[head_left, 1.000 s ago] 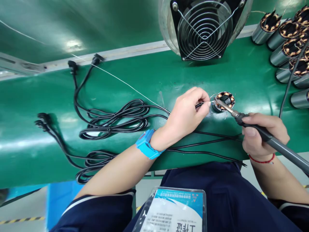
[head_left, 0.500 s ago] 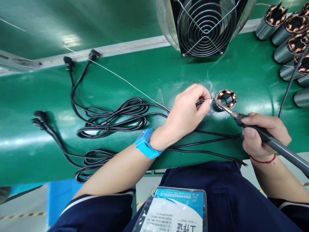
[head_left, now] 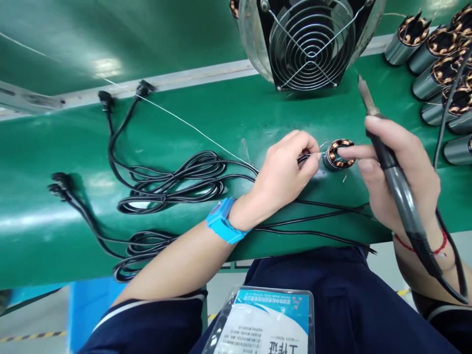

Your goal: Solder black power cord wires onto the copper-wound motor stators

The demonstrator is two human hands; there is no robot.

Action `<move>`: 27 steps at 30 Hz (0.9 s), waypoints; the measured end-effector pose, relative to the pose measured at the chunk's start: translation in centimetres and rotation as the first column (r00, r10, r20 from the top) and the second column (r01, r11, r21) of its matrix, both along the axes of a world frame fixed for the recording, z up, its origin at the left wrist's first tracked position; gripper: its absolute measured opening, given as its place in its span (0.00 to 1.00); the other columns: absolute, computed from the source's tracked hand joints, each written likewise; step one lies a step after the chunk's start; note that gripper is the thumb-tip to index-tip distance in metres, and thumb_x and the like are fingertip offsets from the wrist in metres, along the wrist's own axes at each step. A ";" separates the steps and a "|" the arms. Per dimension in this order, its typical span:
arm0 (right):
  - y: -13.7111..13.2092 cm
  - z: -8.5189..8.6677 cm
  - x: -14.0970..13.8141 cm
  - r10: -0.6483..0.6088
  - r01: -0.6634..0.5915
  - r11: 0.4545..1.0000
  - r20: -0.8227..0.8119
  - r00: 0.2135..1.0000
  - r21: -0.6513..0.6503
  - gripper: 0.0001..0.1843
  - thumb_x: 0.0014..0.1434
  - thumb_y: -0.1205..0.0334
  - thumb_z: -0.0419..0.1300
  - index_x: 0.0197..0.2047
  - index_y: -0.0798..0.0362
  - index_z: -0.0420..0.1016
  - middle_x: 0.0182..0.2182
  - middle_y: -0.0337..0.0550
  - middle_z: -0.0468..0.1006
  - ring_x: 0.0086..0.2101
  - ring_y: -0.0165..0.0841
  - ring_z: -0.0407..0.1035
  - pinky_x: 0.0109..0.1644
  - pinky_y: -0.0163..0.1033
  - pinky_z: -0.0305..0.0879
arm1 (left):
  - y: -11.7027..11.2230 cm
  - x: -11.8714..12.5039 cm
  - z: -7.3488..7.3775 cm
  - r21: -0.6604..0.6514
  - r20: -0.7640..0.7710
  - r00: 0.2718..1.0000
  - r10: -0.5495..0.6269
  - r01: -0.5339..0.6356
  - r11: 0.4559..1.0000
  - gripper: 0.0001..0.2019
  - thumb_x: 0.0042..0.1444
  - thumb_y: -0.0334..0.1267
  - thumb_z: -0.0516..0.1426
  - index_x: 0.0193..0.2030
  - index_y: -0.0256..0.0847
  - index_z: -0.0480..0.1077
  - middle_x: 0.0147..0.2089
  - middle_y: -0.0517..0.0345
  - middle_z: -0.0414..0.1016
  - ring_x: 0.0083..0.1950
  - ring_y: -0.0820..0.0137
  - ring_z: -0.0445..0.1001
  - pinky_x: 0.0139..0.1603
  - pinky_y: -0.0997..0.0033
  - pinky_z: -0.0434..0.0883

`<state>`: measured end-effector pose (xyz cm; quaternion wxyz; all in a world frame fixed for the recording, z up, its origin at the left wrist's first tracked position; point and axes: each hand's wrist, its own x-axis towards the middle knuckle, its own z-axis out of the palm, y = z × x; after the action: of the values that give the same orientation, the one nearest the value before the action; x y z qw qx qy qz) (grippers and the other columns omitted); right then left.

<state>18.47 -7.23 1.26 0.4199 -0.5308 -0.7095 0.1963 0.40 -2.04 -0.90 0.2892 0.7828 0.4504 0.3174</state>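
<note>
A motor stator [head_left: 328,161] with copper windings stands upright on the green bench. Just left of it, my left hand [head_left: 289,164] is closed in a pinch on the end of a black power cable [head_left: 238,162], whose thin wires reach the stator's rim. The thin solder wire [head_left: 191,127] runs from the upper left to this hand. My right hand [head_left: 403,172] grips a soldering iron [head_left: 393,169], its tip pointing up and away from the stator. The right index finger stretches to the stator's top and appears to touch it.
A fan with a wire guard [head_left: 311,55] stands at the back. Several more stators [head_left: 424,86] crowd the right side. Coiled black cables with plugs [head_left: 61,184] lie on the left, and loose cable ends [head_left: 368,248] reach the front edge.
My right hand has lifted the soldering iron's tip off the stator and turned it upward, with the index finger now stretched to the stator. My left hand has barely moved.
</note>
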 end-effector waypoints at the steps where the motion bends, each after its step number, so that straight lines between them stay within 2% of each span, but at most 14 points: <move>1: 0.3 0.2 -0.1 0.011 -0.010 1.000 0.061 0.998 -0.019 0.22 0.66 0.60 0.56 0.62 0.39 0.64 0.48 0.37 0.80 0.47 0.36 0.77 0.54 0.48 0.73 | 0.0 0.0 0.0 -0.003 -0.002 1.000 0.001 -0.001 1.000 0.08 0.54 0.23 0.54 0.30 0.39 0.65 0.31 0.62 0.71 0.33 0.76 0.67 0.36 0.75 0.66; 4: 0.8 -0.1 -0.3 0.046 -0.040 0.998 0.162 0.986 -0.041 0.23 0.64 0.61 0.57 0.62 0.41 0.61 0.50 0.40 0.78 0.50 0.40 0.74 0.54 0.53 0.71 | 0.0 0.1 0.0 -0.003 0.003 1.000 0.011 -0.011 1.000 0.08 0.54 0.23 0.54 0.30 0.39 0.65 0.31 0.62 0.71 0.33 0.76 0.67 0.36 0.75 0.66; 9: 0.7 -1.5 -0.9 0.010 -0.008 1.000 0.134 0.991 -0.018 0.25 0.62 0.64 0.58 0.61 0.45 0.60 0.46 0.41 0.79 0.47 0.41 0.74 0.51 0.55 0.71 | 0.0 0.0 -0.1 0.005 0.015 1.000 0.008 -0.008 1.000 0.08 0.54 0.22 0.54 0.30 0.39 0.65 0.30 0.62 0.70 0.33 0.76 0.67 0.36 0.75 0.66; 13: 0.5 -2.0 -1.2 0.013 -0.013 1.000 0.085 0.996 -0.007 0.23 0.63 0.65 0.57 0.60 0.40 0.61 0.42 0.38 0.80 0.46 0.40 0.75 0.52 0.54 0.71 | 0.1 0.1 0.0 -0.010 0.037 0.999 0.014 -0.014 1.000 0.08 0.53 0.22 0.54 0.29 0.39 0.65 0.30 0.62 0.69 0.33 0.76 0.67 0.37 0.75 0.65; 18: 0.7 -2.5 -1.1 -0.036 0.035 0.999 0.061 0.998 0.019 0.24 0.64 0.62 0.57 0.61 0.38 0.61 0.43 0.37 0.81 0.46 0.40 0.76 0.53 0.55 0.70 | 0.1 0.0 0.1 -0.117 0.104 0.994 0.032 -0.020 0.993 0.08 0.53 0.23 0.54 0.28 0.39 0.65 0.28 0.63 0.68 0.32 0.76 0.66 0.35 0.75 0.64; 22: 0.3 -2.5 -0.7 -0.101 0.095 0.989 0.043 0.994 0.114 0.23 0.65 0.62 0.57 0.62 0.41 0.63 0.40 0.37 0.82 0.44 0.37 0.76 0.54 0.51 0.69 | -0.1 -0.2 0.3 -0.281 0.147 0.988 0.039 0.003 0.960 0.06 0.53 0.25 0.54 0.29 0.39 0.66 0.26 0.65 0.67 0.29 0.77 0.65 0.31 0.76 0.63; 24: 0.0 -2.5 -0.2 -0.114 0.116 0.976 -0.021 0.993 0.187 0.22 0.64 0.61 0.58 0.61 0.43 0.67 0.38 0.38 0.82 0.39 0.36 0.77 0.49 0.48 0.72 | -0.2 -0.3 0.6 -0.337 0.160 0.987 0.022 0.034 0.941 0.05 0.54 0.27 0.54 0.29 0.39 0.66 0.25 0.66 0.66 0.27 0.78 0.63 0.29 0.77 0.63; 27: -0.7 -2.7 0.5 -0.072 0.112 0.948 -0.140 0.988 0.298 0.20 0.61 0.58 0.61 0.56 0.48 0.74 0.32 0.39 0.80 0.29 0.32 0.74 0.33 0.41 0.71 | -0.4 -0.2 0.9 -0.369 0.172 0.985 0.011 0.054 0.928 0.05 0.54 0.27 0.54 0.29 0.39 0.65 0.25 0.66 0.66 0.26 0.79 0.62 0.28 0.78 0.62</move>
<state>19.02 -7.90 -1.41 0.5499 -0.4785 -0.6775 0.0980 0.20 -2.39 0.02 0.4735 0.6883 0.4675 0.2890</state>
